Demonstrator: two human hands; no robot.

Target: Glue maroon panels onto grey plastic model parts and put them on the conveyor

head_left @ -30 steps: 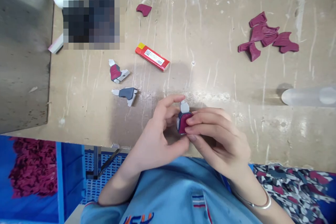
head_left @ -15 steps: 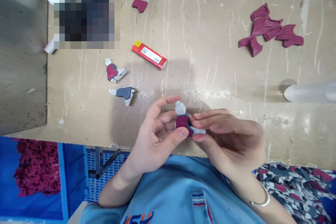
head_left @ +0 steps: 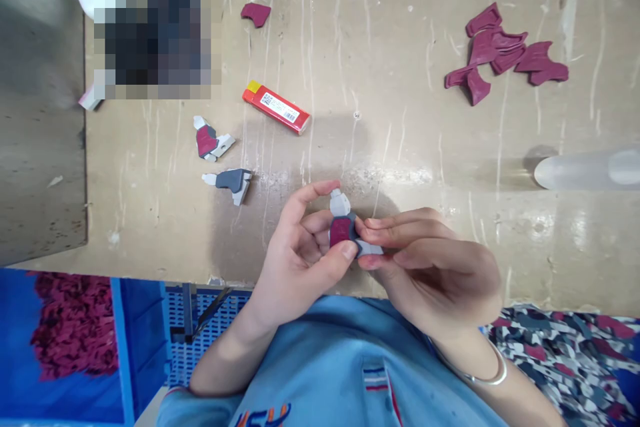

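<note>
Between both hands is a small plastic part (head_left: 341, 229), white and grey with a maroon panel on its face. My left hand (head_left: 305, 253) grips it, thumb over the maroon panel and index finger at its white upper tip. My right hand (head_left: 435, 260) pinches its white lower end between thumb and fingers. Left of the hands on the table lie a similar part with a maroon panel (head_left: 207, 141) and another with a bare grey face (head_left: 231, 180).
A red box with a yellow end (head_left: 278, 108) lies mid-table. Loose maroon pieces (head_left: 493, 47) are heaped at right; a single maroon piece (head_left: 257, 14) lies farther back. A translucent cylinder (head_left: 585, 171) is at right. Bins of maroon pieces (head_left: 75, 327) and mixed parts (head_left: 565, 360) stand below.
The view has shifted slightly, so the table items sit a little to the left. Both hands keep hold of the same part, with little change of grip.
</note>
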